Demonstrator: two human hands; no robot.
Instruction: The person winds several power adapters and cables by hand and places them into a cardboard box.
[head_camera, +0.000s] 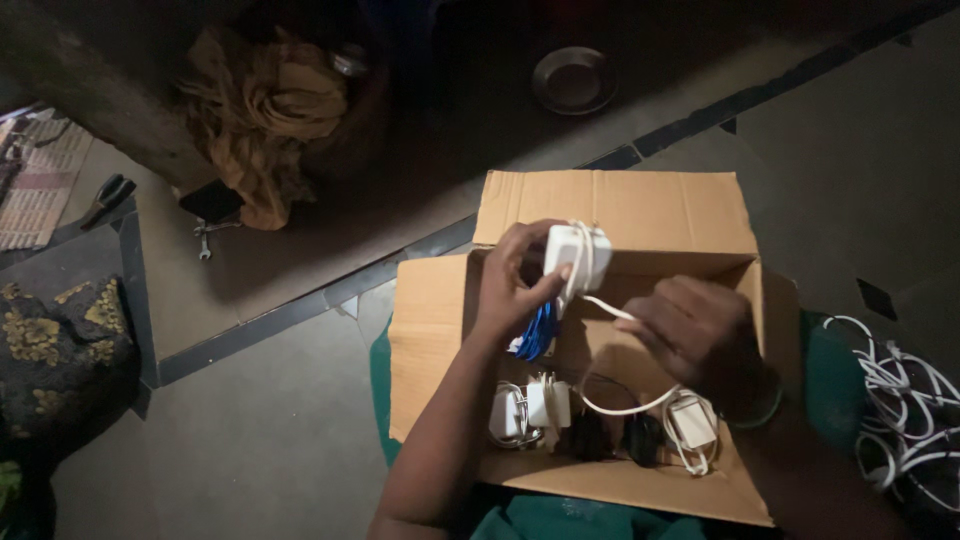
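My left hand (510, 290) closed its grip on a white charger (577, 255) above the open cardboard box (615, 210), my right hand (700, 335) pinched its white cable (615, 312), more chargers (530, 410) lay inside, near side

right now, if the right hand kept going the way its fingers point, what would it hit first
The right hand points left, pinching the white cable. Straight on, it would likely first meet the white charger and the left hand holding it above the cardboard box, though depth is unclear.
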